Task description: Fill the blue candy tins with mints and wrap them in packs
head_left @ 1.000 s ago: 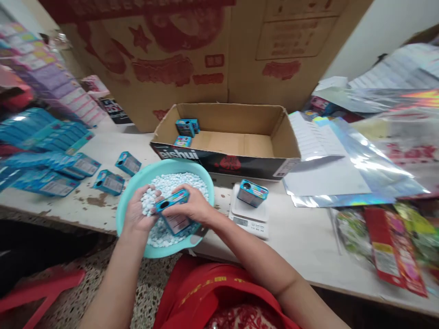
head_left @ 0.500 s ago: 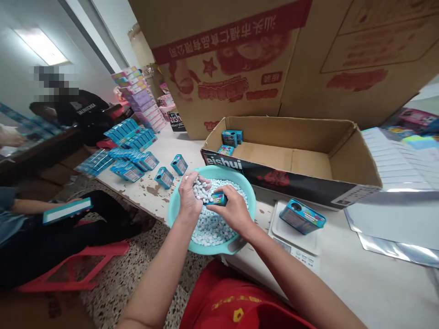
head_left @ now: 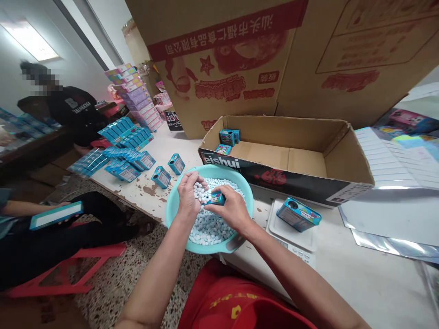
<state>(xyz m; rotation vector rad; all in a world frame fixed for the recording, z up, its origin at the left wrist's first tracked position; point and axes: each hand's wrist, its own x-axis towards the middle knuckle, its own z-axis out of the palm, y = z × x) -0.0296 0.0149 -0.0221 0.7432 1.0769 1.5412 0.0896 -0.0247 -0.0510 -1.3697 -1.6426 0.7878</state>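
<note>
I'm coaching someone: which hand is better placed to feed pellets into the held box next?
Probably the left hand: it cups white pellets beside the box, while the right hand grips that box over the bowl.

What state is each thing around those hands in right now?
Left hand: cupped around white pellets
Right hand: gripping the held blue box
Held blue box: partly hidden by fingers
Basin: partly filled with loose white pellets
Scale: loaded with one blue box, display unreadable
Shallow carton: open-topped, few boxes inside
</note>
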